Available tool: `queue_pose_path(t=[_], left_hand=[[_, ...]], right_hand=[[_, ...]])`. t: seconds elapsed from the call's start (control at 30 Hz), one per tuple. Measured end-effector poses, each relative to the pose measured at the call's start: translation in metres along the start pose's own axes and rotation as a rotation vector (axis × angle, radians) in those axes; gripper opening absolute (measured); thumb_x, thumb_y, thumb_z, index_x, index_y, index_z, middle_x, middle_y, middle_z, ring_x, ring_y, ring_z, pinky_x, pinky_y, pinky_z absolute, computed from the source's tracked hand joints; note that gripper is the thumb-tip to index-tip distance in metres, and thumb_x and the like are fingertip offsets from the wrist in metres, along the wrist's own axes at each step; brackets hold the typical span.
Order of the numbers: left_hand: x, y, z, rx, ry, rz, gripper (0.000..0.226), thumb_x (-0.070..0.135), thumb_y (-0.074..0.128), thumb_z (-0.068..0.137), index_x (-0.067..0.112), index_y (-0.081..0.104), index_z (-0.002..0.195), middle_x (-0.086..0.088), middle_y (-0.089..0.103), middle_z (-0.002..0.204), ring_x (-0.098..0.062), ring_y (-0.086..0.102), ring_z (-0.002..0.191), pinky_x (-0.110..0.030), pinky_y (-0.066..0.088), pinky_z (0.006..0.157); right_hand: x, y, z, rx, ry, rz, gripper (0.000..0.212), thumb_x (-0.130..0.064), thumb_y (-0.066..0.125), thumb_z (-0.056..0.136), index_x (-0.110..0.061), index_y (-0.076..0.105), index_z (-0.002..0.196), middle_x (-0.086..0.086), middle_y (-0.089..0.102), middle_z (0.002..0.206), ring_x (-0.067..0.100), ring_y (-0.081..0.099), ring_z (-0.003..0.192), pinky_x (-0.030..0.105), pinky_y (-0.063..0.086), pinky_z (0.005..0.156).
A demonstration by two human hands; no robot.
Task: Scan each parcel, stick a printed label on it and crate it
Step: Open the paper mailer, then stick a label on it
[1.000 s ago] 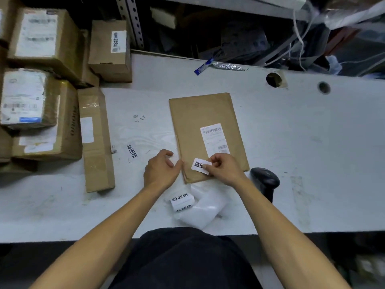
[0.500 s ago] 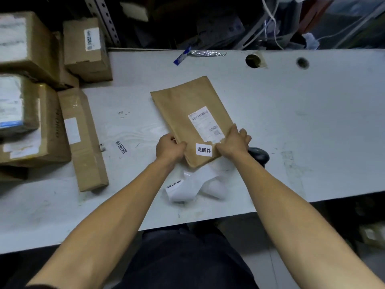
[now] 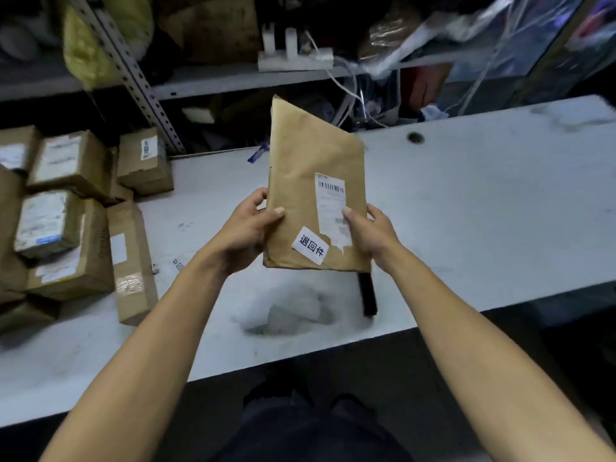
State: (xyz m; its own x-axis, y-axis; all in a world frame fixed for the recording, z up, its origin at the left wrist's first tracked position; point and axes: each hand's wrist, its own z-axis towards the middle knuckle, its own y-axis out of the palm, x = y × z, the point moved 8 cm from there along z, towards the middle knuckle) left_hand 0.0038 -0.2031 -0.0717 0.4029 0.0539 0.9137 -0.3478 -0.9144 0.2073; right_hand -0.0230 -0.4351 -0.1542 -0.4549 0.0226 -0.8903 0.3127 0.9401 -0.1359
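A long pale grey counter (image 3: 483,201) ran across the view, with metal shelving (image 3: 213,78) crowded with clutter behind it. A stack of brown cardboard parcels (image 3: 66,221) with white labels sat on the counter's left end. Above the counter's middle, lifted clear of it and tilted nearly upright, was a flat brown paper mailer envelope (image 3: 310,161), held by both bare hands with forearms stretched forward from the bottom of the view. The left hand (image 3: 246,228) had its grip closed on the envelope's left edge, thumb on the front face and fingers curled behind. The right hand (image 3: 373,231) gripped the right edge the same way, its thumb lying on the white barcoded shipping label (image 3: 330,201). A small white printed sticker with black characters (image 3: 310,245) was stuck near the lower front, so the labelling step appeared done and the crating step in hand. No crate was in view, so the next move likely called for carrying the envelope to one. Below it on the counter lay a crumpled white strip of label backing (image 3: 286,311) and a black handheld scanner (image 3: 366,293), partly hidden.
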Motion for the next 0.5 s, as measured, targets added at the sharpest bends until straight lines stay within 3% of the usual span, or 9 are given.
queue_pose_path(t=[0.1, 0.23, 0.37, 0.5], left_hand=[[-0.006, 0.051, -0.008, -0.087, 0.011, 0.003, 0.018, 0.007, 0.051, 0.103, 0.016, 0.055, 0.117, -0.014, 0.071, 0.118, -0.026, 0.07, 0.102, -0.043, 0.057, 0.086], [-0.03, 0.13, -0.006, -0.167, -0.015, 0.037, 0.021, 0.004, 0.048, 0.103, 0.013, 0.055, 0.121, -0.014, 0.07, 0.116, -0.025, 0.071, 0.099, -0.042, 0.059, 0.087], [-0.066, 0.23, 0.001, -0.212, -0.041, 0.205, 0.028, 0.008, 0.045, 0.105, 0.016, 0.057, 0.13, -0.005, 0.073, 0.106, -0.015, 0.074, 0.081, -0.031, 0.059, 0.064], [-0.103, 0.347, -0.011, -0.411, -0.088, 0.337, 0.028, 0.008, 0.045, 0.104, 0.023, 0.06, 0.122, -0.011, 0.072, 0.115, -0.025, 0.074, 0.092, -0.041, 0.062, 0.074]], right_hand=[[-0.003, -0.076, -0.032, 0.116, -0.055, 0.138, 0.038, -0.029, 0.074, 0.091, -0.018, 0.057, 0.124, -0.006, 0.073, 0.101, 0.005, 0.072, 0.083, 0.021, 0.056, 0.067], [0.014, -0.169, -0.078, 0.258, -0.113, 0.151, 0.045, -0.026, 0.075, 0.091, -0.016, 0.049, 0.127, 0.003, 0.072, 0.109, 0.014, 0.072, 0.091, 0.029, 0.058, 0.076], [0.054, -0.267, -0.136, 0.492, -0.115, 0.162, 0.041, -0.028, 0.072, 0.092, -0.022, 0.047, 0.123, 0.003, 0.067, 0.116, 0.02, 0.069, 0.099, 0.04, 0.059, 0.087], [0.102, -0.362, -0.214, 0.788, -0.082, 0.216, 0.037, -0.025, 0.07, 0.093, -0.023, 0.049, 0.123, -0.003, 0.065, 0.111, 0.013, 0.065, 0.095, 0.031, 0.055, 0.078]])
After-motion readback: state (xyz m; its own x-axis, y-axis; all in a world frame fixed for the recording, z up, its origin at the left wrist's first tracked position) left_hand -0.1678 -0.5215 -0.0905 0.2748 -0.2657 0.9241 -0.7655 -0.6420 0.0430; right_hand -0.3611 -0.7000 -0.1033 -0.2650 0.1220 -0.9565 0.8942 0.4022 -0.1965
